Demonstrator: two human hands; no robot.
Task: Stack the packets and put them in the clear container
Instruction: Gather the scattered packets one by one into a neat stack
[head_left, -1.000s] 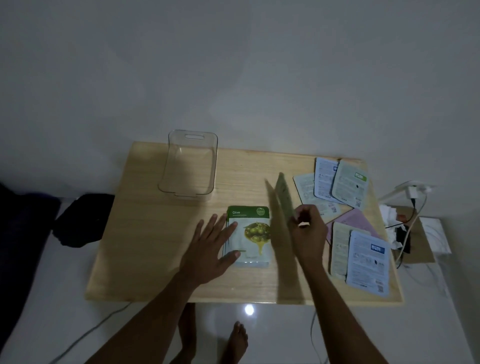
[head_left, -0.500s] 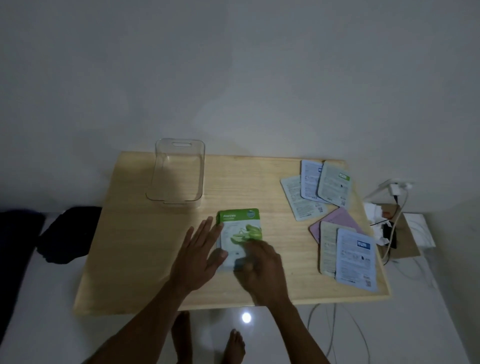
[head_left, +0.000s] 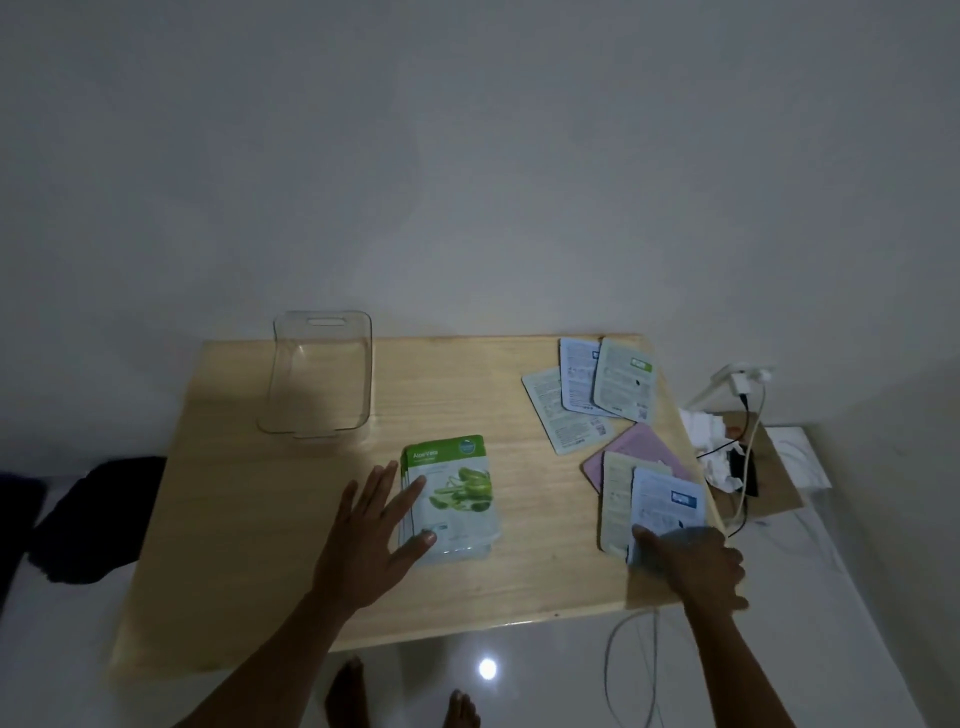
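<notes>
A stack of packets (head_left: 457, 493) lies at the middle of the wooden table (head_left: 249, 519), with a green aloe packet on top. My left hand (head_left: 371, 540) rests flat with spread fingers on the stack's left edge. My right hand (head_left: 693, 569) is at the table's right front, its fingers on the lower edge of a blue-labelled packet (head_left: 667, 506). That packet overlaps a beige packet (head_left: 615, 493) and a pink packet (head_left: 641, 447). Three more packets (head_left: 592, 395) lie at the back right. The clear container (head_left: 319, 374) stands empty at the back left.
A power strip (head_left: 737, 376) with cables, crumpled white paper and a brown board (head_left: 769, 467) lie on the floor right of the table. A dark cloth (head_left: 93, 514) is on the floor at the left. My bare feet (head_left: 400, 701) show below the table's front edge.
My right hand laid the aloe packet on the stack, let it go and moved right to the blue-labelled packet. My left hand stayed on the stack.
</notes>
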